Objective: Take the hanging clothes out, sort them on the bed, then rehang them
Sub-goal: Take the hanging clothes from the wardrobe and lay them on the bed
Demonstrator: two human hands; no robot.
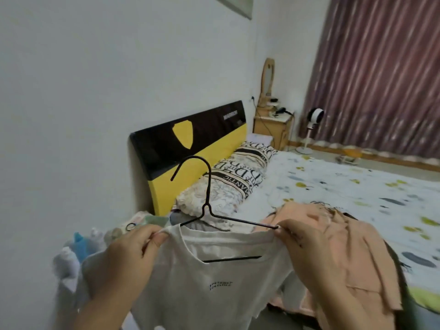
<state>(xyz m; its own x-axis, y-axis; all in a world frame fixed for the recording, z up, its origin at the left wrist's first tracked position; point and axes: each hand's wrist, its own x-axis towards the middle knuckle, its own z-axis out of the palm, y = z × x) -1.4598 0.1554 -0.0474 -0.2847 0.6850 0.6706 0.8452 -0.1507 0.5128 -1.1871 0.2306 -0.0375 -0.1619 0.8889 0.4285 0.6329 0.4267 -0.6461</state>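
A white T-shirt (214,282) with small dark lettering hangs in front of me on a black wire hanger (207,201), whose hook stands above the neckline. My left hand (126,260) pinches the shirt's left shoulder. My right hand (316,253) pinches the right shoulder where the hanger's arm pokes out. Behind my right hand a peach garment (352,253) lies on the bed (345,186), over something dark. The hanger's left arm is hidden inside the shirt.
The bed has a spotted white sheet, patterned pillows (238,177) and a black and yellow headboard (190,144). A bedside table (273,125) with a mirror and a fan (312,125) stand near the striped curtain (381,75). Bottles (78,244) sit low at left.
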